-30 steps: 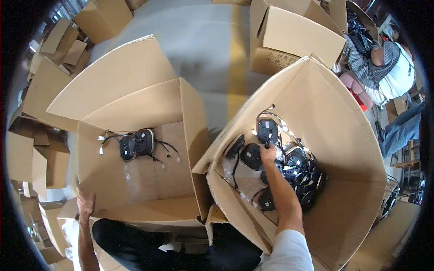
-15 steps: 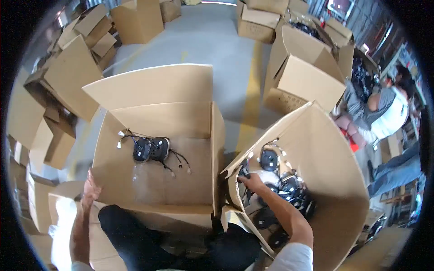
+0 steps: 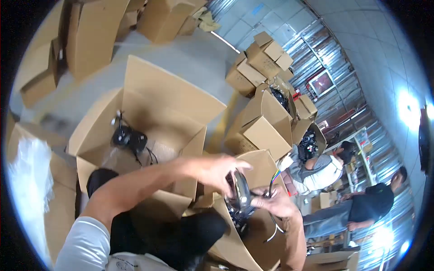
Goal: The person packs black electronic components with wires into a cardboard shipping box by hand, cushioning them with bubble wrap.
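Observation:
Above the right-hand cardboard box (image 3: 247, 258) I hold a black, rounded, glossy part with wires (image 3: 242, 189), tilted on edge. My left hand (image 3: 221, 175) reaches across and grips its upper left side. On its other side, my right hand (image 3: 276, 201) closes around it with the thumb against the edge; loose wires with white connectors hang by this hand. More black wired parts (image 3: 239, 222) lie in the box below, partly hidden. In the left-hand open box (image 3: 165, 92), two similar black parts (image 3: 129, 139) rest on the bottom with their cables spread.
Tall cardboard boxes (image 3: 92, 40) stand at the far left. Clear plastic wrap (image 3: 29, 180) lies over cardboard on the near left. More boxes (image 3: 269, 135) filled with black parts line the right. A seated person (image 3: 323, 174) and another in black (image 3: 373, 205) are beyond.
My right hand has come up out of the right-hand box with a black wired part. My left hand has left the left box's edge and crossed over to grip it. The view has tilted rightward.

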`<state>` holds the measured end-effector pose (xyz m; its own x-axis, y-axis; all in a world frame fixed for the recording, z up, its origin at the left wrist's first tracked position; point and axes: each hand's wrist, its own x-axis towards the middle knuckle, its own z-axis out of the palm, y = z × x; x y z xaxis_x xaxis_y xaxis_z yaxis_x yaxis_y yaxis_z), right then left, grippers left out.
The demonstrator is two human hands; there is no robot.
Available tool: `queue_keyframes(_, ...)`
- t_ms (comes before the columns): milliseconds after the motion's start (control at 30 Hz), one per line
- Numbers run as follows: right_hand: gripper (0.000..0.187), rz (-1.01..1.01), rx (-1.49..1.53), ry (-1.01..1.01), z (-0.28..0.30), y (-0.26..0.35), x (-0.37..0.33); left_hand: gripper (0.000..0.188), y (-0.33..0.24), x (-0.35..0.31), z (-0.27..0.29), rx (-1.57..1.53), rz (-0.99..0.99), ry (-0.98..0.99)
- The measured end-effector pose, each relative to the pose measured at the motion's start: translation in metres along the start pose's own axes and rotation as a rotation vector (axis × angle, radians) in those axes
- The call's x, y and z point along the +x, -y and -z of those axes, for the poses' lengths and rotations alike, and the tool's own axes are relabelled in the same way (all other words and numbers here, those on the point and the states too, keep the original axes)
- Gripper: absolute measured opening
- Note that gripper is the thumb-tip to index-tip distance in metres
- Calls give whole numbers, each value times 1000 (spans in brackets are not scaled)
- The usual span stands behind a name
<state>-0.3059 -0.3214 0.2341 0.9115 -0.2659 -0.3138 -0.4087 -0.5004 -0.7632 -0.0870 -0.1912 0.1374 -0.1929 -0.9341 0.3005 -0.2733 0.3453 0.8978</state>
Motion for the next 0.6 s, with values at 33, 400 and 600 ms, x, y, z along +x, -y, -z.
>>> queue_keyframes(33, 38, -81, -37, -78, 4, -1, -1, 70, -2, -4, 2, -15, 25, 60)
queue_keyframes(400, 68, 347, 214, -202, -42, 83, 0, 40, 33, -181, -13, -357, 207, -1161)
queue_keyframes(600, 41, 330, 137, 24, -141, 133, 117, 66, 41, -148, -46, -832, -39, -602)
